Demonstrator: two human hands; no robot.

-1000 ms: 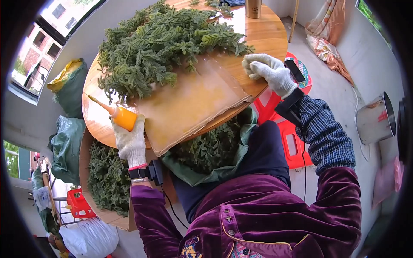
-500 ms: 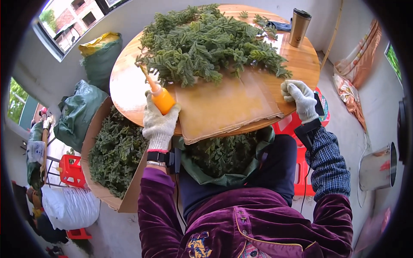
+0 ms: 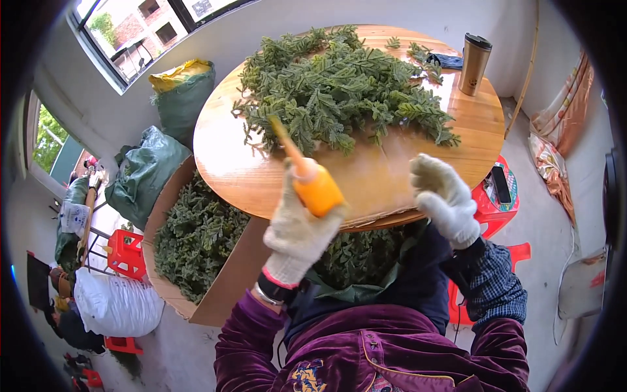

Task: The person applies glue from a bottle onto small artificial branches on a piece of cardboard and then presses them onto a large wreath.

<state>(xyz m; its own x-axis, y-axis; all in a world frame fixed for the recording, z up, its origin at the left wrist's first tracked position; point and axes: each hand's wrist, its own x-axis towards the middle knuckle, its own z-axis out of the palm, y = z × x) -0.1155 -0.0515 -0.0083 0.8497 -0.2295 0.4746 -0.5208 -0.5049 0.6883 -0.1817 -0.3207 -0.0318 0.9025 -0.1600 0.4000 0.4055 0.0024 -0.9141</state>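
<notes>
Orange squeeze bottle (image 3: 318, 191) is grasped in the gloved left hand (image 3: 302, 228), held over the table's near edge at seven o'clock, its long nozzle tipped toward eleven. The gloved right hand (image 3: 447, 202) is held loosely cupped — thumb and fingers parted — between four and five o'clock. Between the hands, a stained cardboard sheet (image 3: 379, 179) is laid on the round wooden table (image 3: 215, 144); beyond it, toward twelve o'clock, green needled sprigs (image 3: 339, 91) are heaped. A metallic tumbler (image 3: 473, 70) is stood at two o'clock. Off the table, a cardboard box (image 3: 225, 287) of similar greenery is set at eight o'clock, a phone (image 3: 501, 185) being rested on a red stool (image 3: 488, 213) at four.
</notes>
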